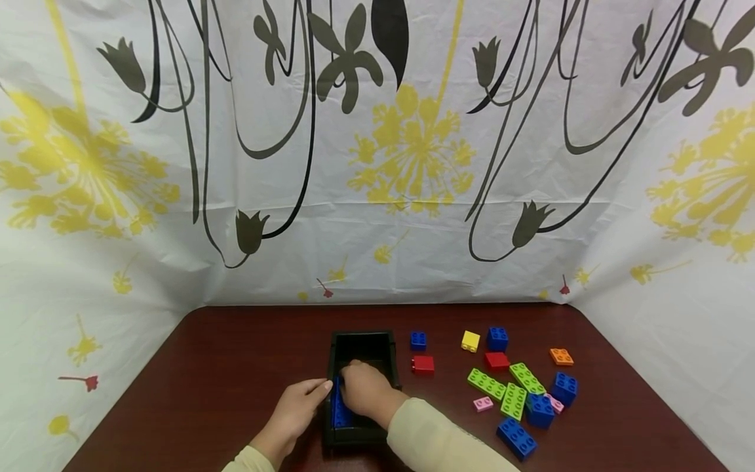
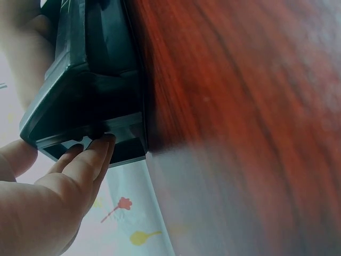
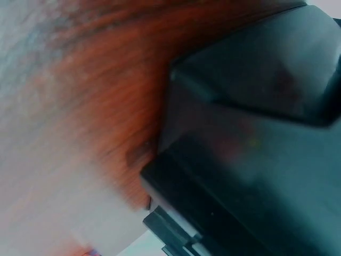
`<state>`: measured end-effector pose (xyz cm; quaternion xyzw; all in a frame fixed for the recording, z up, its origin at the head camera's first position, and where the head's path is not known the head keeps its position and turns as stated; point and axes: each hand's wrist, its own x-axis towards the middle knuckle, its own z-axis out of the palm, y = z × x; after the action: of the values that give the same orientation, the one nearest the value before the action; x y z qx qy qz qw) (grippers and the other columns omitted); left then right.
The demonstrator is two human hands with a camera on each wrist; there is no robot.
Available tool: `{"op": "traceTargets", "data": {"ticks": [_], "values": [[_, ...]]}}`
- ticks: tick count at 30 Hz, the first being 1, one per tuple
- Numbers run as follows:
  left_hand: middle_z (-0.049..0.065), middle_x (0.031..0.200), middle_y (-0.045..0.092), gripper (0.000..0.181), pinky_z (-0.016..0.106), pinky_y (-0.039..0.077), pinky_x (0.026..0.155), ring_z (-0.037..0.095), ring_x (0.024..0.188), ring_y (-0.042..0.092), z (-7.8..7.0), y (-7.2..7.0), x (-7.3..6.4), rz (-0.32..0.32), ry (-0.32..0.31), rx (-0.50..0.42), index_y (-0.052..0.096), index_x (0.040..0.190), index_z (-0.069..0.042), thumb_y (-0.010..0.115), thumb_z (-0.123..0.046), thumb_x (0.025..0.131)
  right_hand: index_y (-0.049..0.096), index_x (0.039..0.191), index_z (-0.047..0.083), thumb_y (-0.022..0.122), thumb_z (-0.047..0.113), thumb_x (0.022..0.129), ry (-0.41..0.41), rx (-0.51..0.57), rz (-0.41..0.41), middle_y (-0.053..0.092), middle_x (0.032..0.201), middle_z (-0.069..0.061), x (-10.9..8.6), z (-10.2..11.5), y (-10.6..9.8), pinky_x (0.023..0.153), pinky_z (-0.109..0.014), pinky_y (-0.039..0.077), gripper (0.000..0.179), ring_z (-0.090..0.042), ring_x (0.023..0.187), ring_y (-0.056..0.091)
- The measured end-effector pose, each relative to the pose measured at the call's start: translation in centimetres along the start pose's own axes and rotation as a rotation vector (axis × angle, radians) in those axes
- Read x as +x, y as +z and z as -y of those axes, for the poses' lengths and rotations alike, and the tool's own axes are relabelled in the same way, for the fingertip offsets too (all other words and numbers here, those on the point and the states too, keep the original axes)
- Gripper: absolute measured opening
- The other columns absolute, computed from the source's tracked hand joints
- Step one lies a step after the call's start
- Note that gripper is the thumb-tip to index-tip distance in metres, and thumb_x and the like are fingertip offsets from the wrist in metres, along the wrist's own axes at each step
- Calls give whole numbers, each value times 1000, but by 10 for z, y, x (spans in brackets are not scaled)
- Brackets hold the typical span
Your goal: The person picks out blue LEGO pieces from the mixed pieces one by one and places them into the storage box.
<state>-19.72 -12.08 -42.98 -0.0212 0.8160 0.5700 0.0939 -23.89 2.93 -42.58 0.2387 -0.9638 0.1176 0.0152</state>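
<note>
A black plastic bin stands on the table, with blue building bricks along the inside of its left wall. My left hand holds that side of the bin. In the left wrist view its thumb lies at the rim and its fingers reach under the lip against the outer wall. My right hand is down inside the bin, beside the blue bricks. Its fingers are bent, and their tips are hidden from the head view. The right wrist view shows only the dark bin wall and table, blurred.
Right of the bin lie a small blue brick and a red brick. Farther right are scattered yellow, green, pink, orange and more blue bricks. A patterned curtain hangs behind the brown table.
</note>
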Motion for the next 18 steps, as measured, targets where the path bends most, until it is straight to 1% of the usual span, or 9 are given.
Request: {"op": "traceTargets", "data": {"ticks": [3,5,10,13,18], "values": [[30,134,50,58,51,52,91,46,120,50,0,0,0,-1,2,-1,52,133,8,54,-39,99,71,102,3,64,20,91,1,-7,7,65,93,-8,0,0,0,68,-30,58,21,-14,75,63],[30,134,51,58,51,52,91,46,120,51,0,0,0,0,4,1,52,133,8,54,-38,99,70,106,2,64,20,91,2,-5,16,66,97,-9,0,0,-1,70,-30,58,24,-15,80,65],[30,134,51,58,51,52,91,46,120,51,0,0,0,4,1,2,52,133,8,53,-39,99,67,116,1,64,22,91,-5,-22,16,66,115,-12,-2,1,-5,80,-33,59,33,-21,98,67],[30,133,52,58,52,52,90,46,118,52,0,1,-1,-3,14,3,52,133,8,53,-39,99,65,122,1,65,23,91,-17,-34,4,63,125,-13,-4,2,-9,86,-35,57,38,-24,108,64],[30,131,53,57,52,53,90,45,116,55,1,1,-1,-18,28,0,53,132,10,53,-37,100,64,124,2,66,24,91,-54,-35,-40,61,128,-12,-9,-1,-18,91,-35,55,40,-24,114,61]]}}
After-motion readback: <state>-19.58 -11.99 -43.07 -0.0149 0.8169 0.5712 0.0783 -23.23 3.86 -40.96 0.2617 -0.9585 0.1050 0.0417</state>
